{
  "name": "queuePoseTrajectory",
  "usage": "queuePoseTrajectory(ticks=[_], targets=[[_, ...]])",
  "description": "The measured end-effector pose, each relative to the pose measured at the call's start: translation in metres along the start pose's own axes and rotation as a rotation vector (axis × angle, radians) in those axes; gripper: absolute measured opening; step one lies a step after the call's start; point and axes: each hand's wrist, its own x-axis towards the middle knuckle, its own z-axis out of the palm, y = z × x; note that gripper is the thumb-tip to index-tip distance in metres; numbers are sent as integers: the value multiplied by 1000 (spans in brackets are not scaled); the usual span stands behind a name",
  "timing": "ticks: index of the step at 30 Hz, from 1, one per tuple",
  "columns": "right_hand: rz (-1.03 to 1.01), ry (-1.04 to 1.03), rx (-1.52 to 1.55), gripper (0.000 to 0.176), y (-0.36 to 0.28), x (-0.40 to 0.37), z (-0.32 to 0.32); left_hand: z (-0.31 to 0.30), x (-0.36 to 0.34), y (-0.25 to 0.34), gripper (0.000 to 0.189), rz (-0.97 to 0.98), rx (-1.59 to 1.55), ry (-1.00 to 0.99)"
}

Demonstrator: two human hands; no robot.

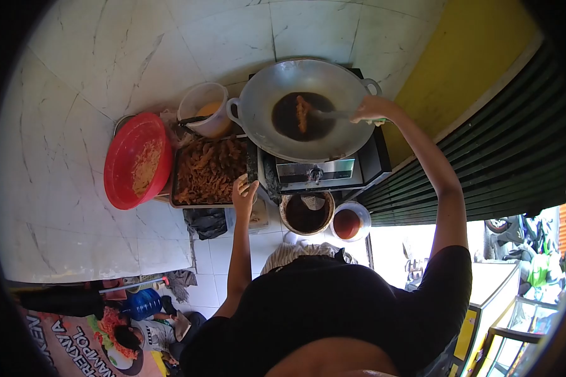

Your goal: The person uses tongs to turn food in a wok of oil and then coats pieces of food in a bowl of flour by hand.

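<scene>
My right hand [372, 109] is closed round the handle of a grey metal spatula [336, 115] that reaches into a large wok [264, 135]. Its tip lies beside a long orange-brown battered piece [302, 114] in the dark oil. My left hand [244, 190] is at the near right corner of a tray [201, 205], fingers curled beside a dark upright strip [252, 162]; what they grip I cannot tell. Heaped in that tray are brown fried pieces [210, 166]. The wok sits on a stove [316, 171] with a front knob.
A red basin [116, 169] with pale crumbs leans left of the tray. Behind the tray stands a clear tub [201, 97] with orange-yellow liquid. Below the stove are a dark-filled bucket [284, 217] and a tub of reddish liquid [365, 229]. A person [154, 333] is at lower left.
</scene>
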Motion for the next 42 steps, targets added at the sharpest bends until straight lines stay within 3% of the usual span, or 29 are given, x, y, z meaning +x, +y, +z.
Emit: queuePoseTrajectory(ticks=[4, 10, 17, 25, 29, 37, 42], targets=[[-56, 182, -141, 28, -6, 30, -7, 0, 0, -1, 50, 57, 36, -3], [112, 129, -47, 43, -36, 71, -6, 2, -1, 1, 50, 47, 2, 28], [84, 143, -186, 44, -53, 99, 5, 2, -2, -2, 48, -3, -42, 41], [-5, 269, -313, 30, -39, 79, 11, 2, -3, 3, 50, -28, -16, 36], [60, 215, -331, 29, -19, 74, 9, 1, -2, 4, 51, -35, -15, 29], [-111, 247, -238, 30, 15, 44, 5, -1, 2, -6, 50, -3, -36, -6], [-91, 245, -339, 29, 14, 33, 21, -1, 0, 2, 50, -11, -12, -17]])
